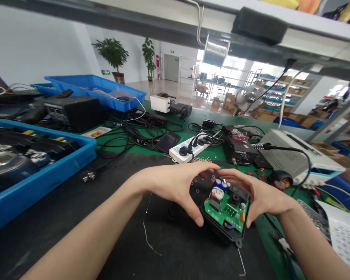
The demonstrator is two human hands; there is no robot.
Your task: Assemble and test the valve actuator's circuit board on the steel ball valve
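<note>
A black plastic housing (221,229) with a green circuit board (221,212) in it sits over the dark mat (128,229). Blue capacitors, a round white part and a pin header stand on the board. My right hand (258,194) curves round the housing's right side, thumb at the near right edge and fingers by the far edge. On the left, my left hand (181,188) is spread in a C shape. Its thumb tip lies at or just beside the housing's left edge; whether it touches, I cannot tell. The fingertips of both hands come close together beyond the board.
A white power strip (189,149) and small metal nuts lie beyond my hands. Blue bins (84,155) stand left. At right are a soldering iron (262,146), a black control box (240,149) and a bench instrument (297,155). Thin wires and cables cross the bench.
</note>
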